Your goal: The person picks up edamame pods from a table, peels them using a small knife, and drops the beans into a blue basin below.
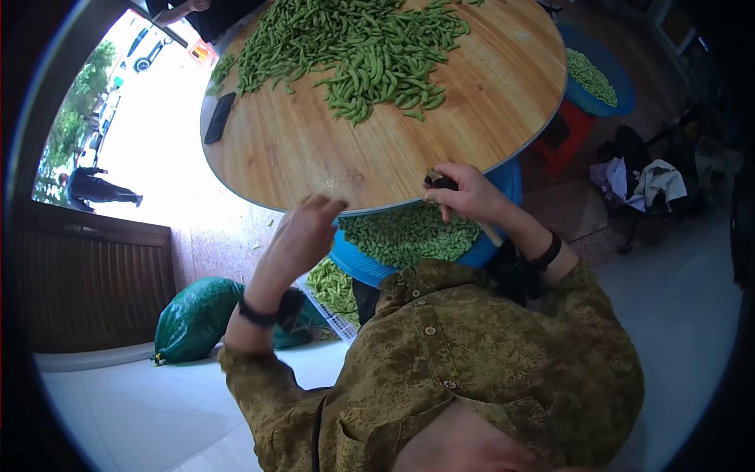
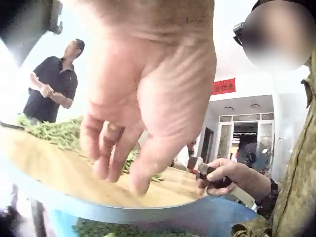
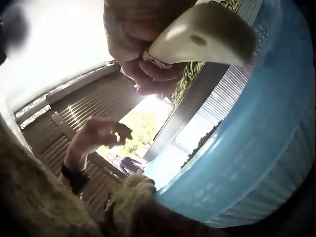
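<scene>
My left hand (image 1: pixel 303 232) is over the near edge of the round wooden table (image 1: pixel 267 157), its loosely bent fingers pointing down in the left wrist view with nothing visible between them. To its right, my right hand (image 1: pixel 472 193) grips a tool with a cream handle (image 3: pixel 197 37), which has a hole near its end. Something black (image 2: pixel 217 181) sits at the right fingers; the tool's working end is hidden. A large heap of green soybean pods (image 1: pixel 377 71) lies on the table. Below the edge, a blue basin (image 1: pixel 507 185) holds shelled green beans (image 1: pixel 417 236).
A dark flat object (image 1: pixel 220 118) lies on the table's left side. Beneath are a white crate (image 1: pixel 338 326) of pods and green sacks (image 1: pixel 197 315). A second blue basin (image 1: pixel 621 79) of beans stands on a red stool (image 1: pixel 568 138). Another person (image 2: pixel 52 89) stands across the table.
</scene>
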The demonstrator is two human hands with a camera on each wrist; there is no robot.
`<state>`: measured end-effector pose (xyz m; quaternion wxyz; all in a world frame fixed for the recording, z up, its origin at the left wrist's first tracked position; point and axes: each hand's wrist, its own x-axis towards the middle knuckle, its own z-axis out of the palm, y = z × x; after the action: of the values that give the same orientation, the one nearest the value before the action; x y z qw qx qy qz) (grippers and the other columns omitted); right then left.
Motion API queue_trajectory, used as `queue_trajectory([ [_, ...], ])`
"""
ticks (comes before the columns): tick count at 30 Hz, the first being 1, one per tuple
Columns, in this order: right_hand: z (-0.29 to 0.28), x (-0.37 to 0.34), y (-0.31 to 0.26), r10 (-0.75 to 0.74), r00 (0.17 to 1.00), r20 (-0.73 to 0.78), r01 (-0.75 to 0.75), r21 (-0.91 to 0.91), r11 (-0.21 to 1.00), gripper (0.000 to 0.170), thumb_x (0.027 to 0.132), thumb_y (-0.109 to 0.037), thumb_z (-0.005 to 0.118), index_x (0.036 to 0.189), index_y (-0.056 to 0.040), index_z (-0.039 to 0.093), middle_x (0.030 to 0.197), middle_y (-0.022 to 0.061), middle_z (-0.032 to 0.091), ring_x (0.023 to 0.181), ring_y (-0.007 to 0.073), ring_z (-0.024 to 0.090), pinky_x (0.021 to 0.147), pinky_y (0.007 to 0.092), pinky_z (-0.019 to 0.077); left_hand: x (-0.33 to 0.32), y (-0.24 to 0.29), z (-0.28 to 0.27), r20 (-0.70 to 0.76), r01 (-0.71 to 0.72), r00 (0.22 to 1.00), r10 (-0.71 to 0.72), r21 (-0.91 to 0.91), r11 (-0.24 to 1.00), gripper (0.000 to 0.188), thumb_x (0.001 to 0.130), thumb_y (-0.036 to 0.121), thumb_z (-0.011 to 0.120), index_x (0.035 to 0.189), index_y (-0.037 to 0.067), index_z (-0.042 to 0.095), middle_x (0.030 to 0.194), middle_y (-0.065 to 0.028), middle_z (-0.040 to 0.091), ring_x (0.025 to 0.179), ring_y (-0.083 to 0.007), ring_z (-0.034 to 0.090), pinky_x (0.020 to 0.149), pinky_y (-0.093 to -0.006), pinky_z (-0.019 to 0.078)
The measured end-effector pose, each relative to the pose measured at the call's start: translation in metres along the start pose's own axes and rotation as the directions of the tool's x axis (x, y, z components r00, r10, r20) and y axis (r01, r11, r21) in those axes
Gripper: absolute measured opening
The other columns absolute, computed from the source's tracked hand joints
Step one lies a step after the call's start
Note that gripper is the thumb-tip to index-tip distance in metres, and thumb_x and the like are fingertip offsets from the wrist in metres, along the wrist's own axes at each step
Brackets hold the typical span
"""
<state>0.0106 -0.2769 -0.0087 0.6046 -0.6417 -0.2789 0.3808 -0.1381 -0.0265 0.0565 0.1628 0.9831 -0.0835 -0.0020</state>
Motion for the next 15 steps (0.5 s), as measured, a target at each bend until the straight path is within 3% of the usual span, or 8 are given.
queue_trajectory([
  [2, 0.004, 0.002, 0.002, -0.009, 1.000, -0.018, 0.010, 0.065, 0.998, 0.014, 0.088, -0.013, 0.060, 0.092, 0.0000, 0.056, 0.071, 0.0019, 0.056, 0.053, 0.0062, 0.053, 0.047, 0.0211, 0.0424, 0.051, 0.000, 0.013, -0.117, -0.013, 0.993, -0.001, -0.118, 0.993, 0.023, 0.079, 0.003, 0.059, 0.102, 0.002, 0.062, 0.091, -0.0186, 0.060, 0.088, -0.0376, 0.059, 0.073, -0.0430, 0.0484],
  [5, 0.005, 0.005, 0.009, -0.010, 0.998, -0.057, 0.018, 0.135, 0.991, 0.014, 0.090, -0.014, 0.058, 0.093, -0.0008, 0.055, 0.071, 0.0017, 0.056, 0.051, 0.0050, 0.051, 0.045, 0.0200, 0.0393, 0.140, -0.013, 0.053, -0.232, -0.162, 0.962, 0.144, -0.060, 0.985, 0.017, 0.080, 0.002, 0.057, 0.096, 0.000, 0.061, 0.090, -0.0192, 0.058, 0.085, -0.0378, 0.058, 0.072, -0.0431, 0.0479],
  [7, 0.005, 0.002, 0.009, -0.002, 0.998, -0.068, 0.012, 0.142, 0.990, 0.014, 0.090, -0.015, 0.058, 0.093, -0.0012, 0.054, 0.071, 0.0016, 0.055, 0.050, 0.0046, 0.049, 0.043, 0.0199, 0.0380, 0.181, -0.027, 0.078, -0.275, -0.188, 0.945, 0.176, -0.017, 0.982, 0.015, 0.080, 0.003, 0.056, 0.095, 0.000, 0.061, 0.090, -0.0195, 0.058, 0.085, -0.0378, 0.058, 0.072, -0.0433, 0.0476],
  [9, 0.002, -0.002, 0.005, -0.030, 0.991, -0.129, 0.062, 0.246, 0.967, 0.013, 0.092, -0.015, 0.054, 0.093, -0.0023, 0.053, 0.070, 0.0012, 0.054, 0.049, 0.0049, 0.047, 0.042, 0.0203, 0.0368, 0.201, -0.030, 0.086, -0.212, -0.128, 0.964, 0.158, 0.147, 0.981, 0.015, 0.080, 0.002, 0.054, 0.093, 0.000, 0.060, 0.091, -0.0196, 0.058, 0.086, -0.0380, 0.058, 0.075, -0.0437, 0.0469],
  [10, -0.001, -0.002, 0.008, -0.028, 0.992, -0.127, 0.058, 0.246, 0.968, 0.013, 0.092, -0.015, 0.054, 0.093, -0.0023, 0.053, 0.070, 0.0012, 0.054, 0.049, 0.0049, 0.047, 0.042, 0.0203, 0.0368, 0.203, -0.032, 0.089, -0.212, -0.125, 0.965, 0.155, 0.145, 0.981, 0.015, 0.080, 0.002, 0.054, 0.093, 0.000, 0.060, 0.091, -0.0196, 0.058, 0.086, -0.0380, 0.058, 0.075, -0.0437, 0.0469],
  [12, -0.008, -0.001, 0.019, -0.037, 0.988, -0.147, 0.090, 0.377, 0.922, 0.011, 0.093, -0.014, 0.050, 0.094, -0.0036, 0.052, 0.070, 0.0013, 0.053, 0.049, 0.0053, 0.046, 0.040, 0.0201, 0.0356, 0.206, -0.034, 0.092, -0.397, -0.191, 0.890, 0.223, 0.121, 0.974, 0.012, 0.079, 0.001, 0.053, 0.089, 0.000, 0.058, 0.094, -0.0204, 0.057, 0.089, -0.0388, 0.056, 0.078, -0.0443, 0.0459],
  [13, -0.008, -0.001, 0.019, -0.038, 0.988, -0.151, 0.094, 0.384, 0.918, 0.011, 0.093, -0.014, 0.050, 0.094, -0.0036, 0.052, 0.070, 0.0013, 0.053, 0.049, 0.0053, 0.046, 0.040, 0.0201, 0.0356, 0.204, -0.032, 0.092, -0.389, -0.194, 0.893, 0.228, 0.125, 0.973, 0.012, 0.079, 0.001, 0.053, 0.089, 0.000, 0.058, 0.094, -0.0204, 0.057, 0.089, -0.0388, 0.056, 0.078, -0.0443, 0.0459],
  [15, -0.009, 0.001, 0.017, -0.037, 0.973, -0.229, 0.139, 0.446, 0.884, 0.010, 0.094, -0.013, 0.048, 0.093, -0.0045, 0.051, 0.072, 0.0022, 0.052, 0.050, 0.0056, 0.047, 0.039, 0.0197, 0.0348, 0.195, -0.025, 0.091, -0.406, -0.075, 0.913, 0.052, -0.041, 0.996, 0.006, 0.084, 0.004, 0.054, 0.085, -0.001, 0.057, 0.084, -0.0139, 0.060, 0.075, -0.0293, 0.060, 0.067, -0.0376, 0.0482],
])
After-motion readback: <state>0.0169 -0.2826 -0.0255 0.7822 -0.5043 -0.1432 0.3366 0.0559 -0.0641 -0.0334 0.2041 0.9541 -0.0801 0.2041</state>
